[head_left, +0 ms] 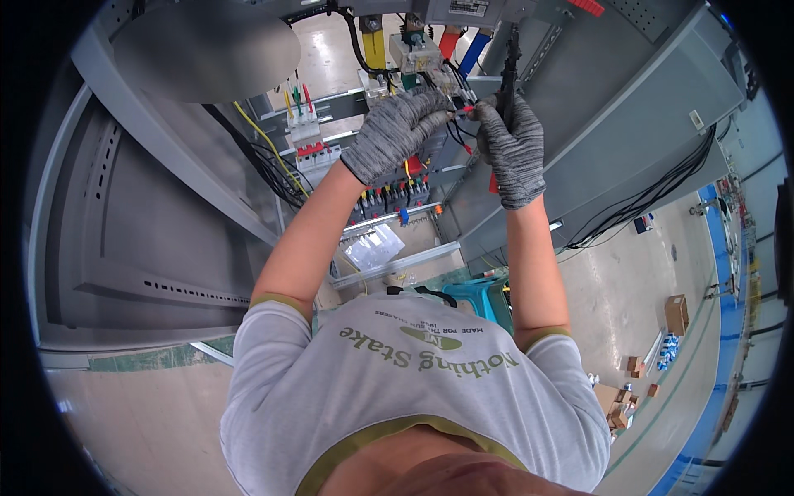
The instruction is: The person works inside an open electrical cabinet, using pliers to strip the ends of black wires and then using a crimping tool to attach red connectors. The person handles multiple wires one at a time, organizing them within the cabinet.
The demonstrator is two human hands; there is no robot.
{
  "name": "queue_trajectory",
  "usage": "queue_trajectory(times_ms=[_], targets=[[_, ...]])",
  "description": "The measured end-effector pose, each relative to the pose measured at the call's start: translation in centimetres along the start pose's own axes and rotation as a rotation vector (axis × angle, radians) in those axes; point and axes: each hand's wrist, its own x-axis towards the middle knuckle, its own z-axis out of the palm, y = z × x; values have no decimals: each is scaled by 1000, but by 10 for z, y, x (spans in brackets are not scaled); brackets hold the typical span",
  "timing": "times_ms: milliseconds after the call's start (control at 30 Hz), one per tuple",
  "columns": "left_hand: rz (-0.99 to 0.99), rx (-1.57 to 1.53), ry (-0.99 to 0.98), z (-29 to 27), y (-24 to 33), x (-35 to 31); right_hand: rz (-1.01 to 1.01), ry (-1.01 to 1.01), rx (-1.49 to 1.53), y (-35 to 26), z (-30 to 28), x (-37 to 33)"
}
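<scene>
Both hands wear grey knitted gloves and work inside an open electrical cabinet. My left hand (397,135) is closed, its fingertips pinching a thin wire with a red end (466,109). Just to the right, my right hand (514,153) is wrapped around a black hand tool (511,66) that points upward. A red handle end (494,183) sticks out below that palm; the tool's exact kind is hard to tell. Thin black wires (457,132) hang between the hands, one with a red tip. Behind them sits a clear-covered terminal block (416,56).
Yellow (374,48) and blue (474,54) busbars stand beyond the hands. Breakers with red switches (311,150) sit to the left. A row of breakers (389,198) lies below. A cabinet door (612,174) with black cables flanks the right. Cardboard boxes (676,314) rest on the floor.
</scene>
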Motion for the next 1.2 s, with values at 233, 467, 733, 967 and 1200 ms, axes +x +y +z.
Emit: queue_trajectory(times_ms=[233, 467, 733, 967, 1200], targets=[[-12, 4, -11, 0, 0, 1, -17, -33, -41, 1, -2, 2], [-10, -38, -7, 0, 2, 2, -45, -38, -42, 4, 2, 4], [-58, -93, -63, -2, 6, 5, -209, -72, -200, 12, -6, 8], [-39, -24, -39, 1, 5, 6, -59, -88, -172, 11, -6, 12], [-85, -108, -110, -4, 11, 7, -88, -72, -144, 17, -5, 9]])
